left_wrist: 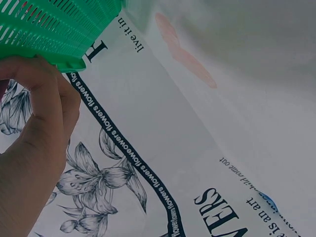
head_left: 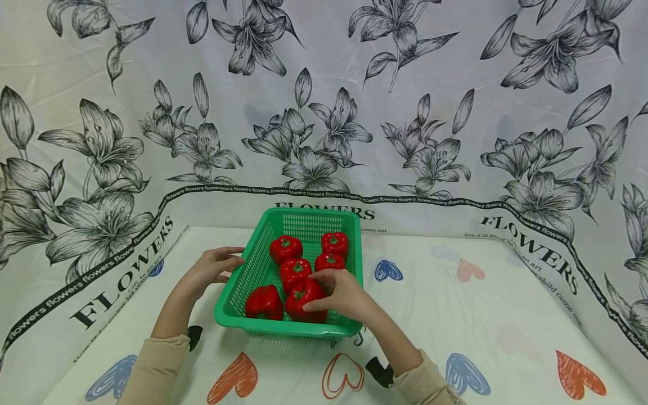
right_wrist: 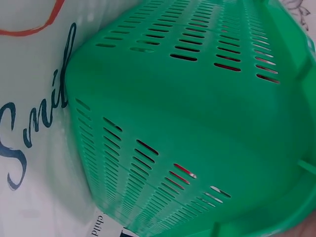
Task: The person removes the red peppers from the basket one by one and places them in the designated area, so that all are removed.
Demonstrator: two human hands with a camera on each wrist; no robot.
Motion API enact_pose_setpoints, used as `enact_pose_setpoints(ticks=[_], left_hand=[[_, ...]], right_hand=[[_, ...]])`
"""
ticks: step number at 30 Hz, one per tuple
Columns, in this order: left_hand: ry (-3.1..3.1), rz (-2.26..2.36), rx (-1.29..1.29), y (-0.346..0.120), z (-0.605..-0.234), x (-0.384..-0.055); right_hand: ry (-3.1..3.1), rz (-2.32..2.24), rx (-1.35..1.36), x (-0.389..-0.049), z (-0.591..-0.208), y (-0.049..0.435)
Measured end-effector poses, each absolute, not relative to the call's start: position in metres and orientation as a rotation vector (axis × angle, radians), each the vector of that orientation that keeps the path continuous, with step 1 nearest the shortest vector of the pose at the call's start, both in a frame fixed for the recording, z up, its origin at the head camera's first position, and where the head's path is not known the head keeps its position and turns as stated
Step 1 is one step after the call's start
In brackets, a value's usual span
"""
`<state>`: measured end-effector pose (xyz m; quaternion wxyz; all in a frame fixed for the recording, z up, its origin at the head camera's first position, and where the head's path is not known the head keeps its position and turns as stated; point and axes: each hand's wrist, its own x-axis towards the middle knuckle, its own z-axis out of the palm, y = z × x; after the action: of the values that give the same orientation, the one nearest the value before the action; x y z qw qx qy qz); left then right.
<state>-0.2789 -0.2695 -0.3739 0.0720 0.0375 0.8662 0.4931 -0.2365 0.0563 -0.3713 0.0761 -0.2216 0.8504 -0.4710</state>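
Note:
Several red bell peppers lie in a green slotted plastic basket (head_left: 289, 325). My right hand (head_left: 345, 295) reaches over the basket's right side and holds the front bell pepper (head_left: 301, 308), thumb on its near face and fingers over its top right. To the left of that one lies another bell pepper (head_left: 264, 302). My left hand (head_left: 210, 271) is at the basket's left rim, its loosely bent fingers touching the edge. In the left wrist view, the left hand (left_wrist: 42, 108) is right against the green rim. The basket wall (right_wrist: 173, 103) fills most of the right wrist view and hides the right hand's grip.
The basket stands on a white tablecloth (head_left: 425, 315) printed with red and blue hearts. Behind it hangs a white cloth (head_left: 273, 90) with black lily drawings and lettering. Dark straps (head_left: 379, 372) show at both wrists beside the beige sleeves (head_left: 427, 382).

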Motion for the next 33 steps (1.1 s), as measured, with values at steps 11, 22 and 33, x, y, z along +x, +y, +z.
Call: enact_pose_setpoints(ticks=[11, 22, 33], left_hand=[[2.601, 1.489, 0.121, -0.269, -0.374, -0.278], [2.603, 1.481, 0.110, -0.270, -0.375, -0.279], [2.595, 1.495, 0.107, -0.270, -0.375, -0.280]], right_hand=[[2.430, -1.579, -0.599, -0.239, -0.374, 0.059], [2.333, -1.716, -0.534, -0.239, -0.369, 0.065], [2.314, -1.853, -0.466, -0.245, -0.368, 0.073]])
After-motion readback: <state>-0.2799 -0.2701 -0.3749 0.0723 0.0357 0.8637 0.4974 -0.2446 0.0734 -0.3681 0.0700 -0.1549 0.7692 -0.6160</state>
